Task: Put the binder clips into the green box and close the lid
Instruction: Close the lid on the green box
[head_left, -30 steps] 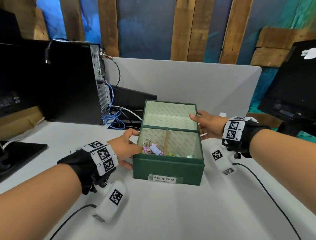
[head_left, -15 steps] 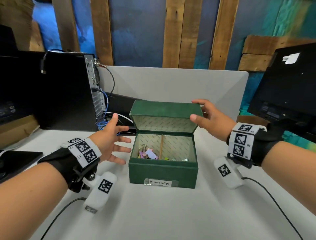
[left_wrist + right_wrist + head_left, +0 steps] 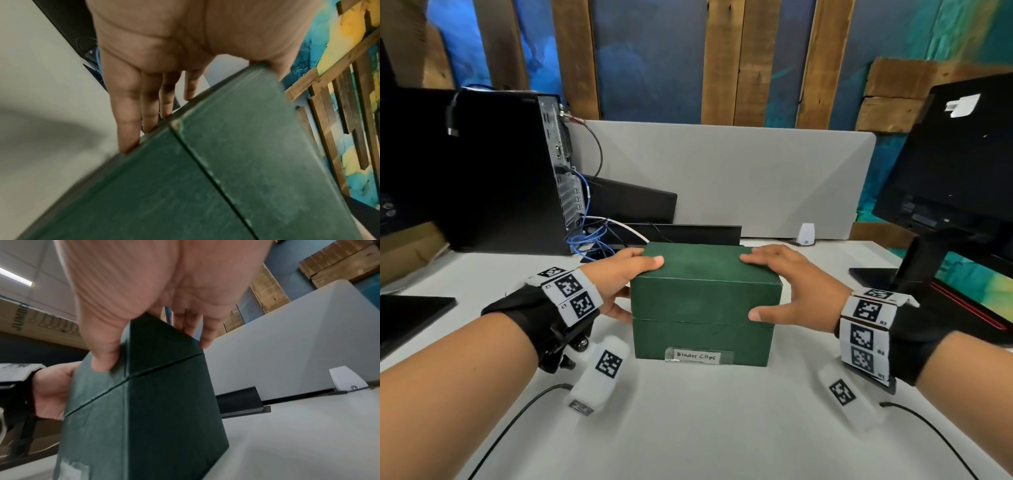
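The green box (image 3: 705, 301) stands on the white table with its lid (image 3: 698, 263) down; a label (image 3: 697, 355) reading "Binder Clips" is on its front. No binder clips show, the inside being hidden. My left hand (image 3: 626, 277) rests against the box's left end, thumb on the lid's top, with straight fingers (image 3: 127, 113) along the side of the box (image 3: 226, 178). My right hand (image 3: 791, 287) lies on the lid's right end, fingers flat on top. Its thumb (image 3: 102, 356) presses the front face just above the seam of the box (image 3: 154, 410).
A black computer tower (image 3: 493, 171) with blue cables (image 3: 589, 243) stands back left. A monitor (image 3: 955, 164) on its stand is at the right. A grey partition (image 3: 722, 178) runs behind, with a low black tray (image 3: 688, 233) just behind the box. A flat black object (image 3: 407, 318) lies far left.
The lid, upright a second ago and half lowered half a second ago, is now down on the box. Both hands have come onto the lid's ends.
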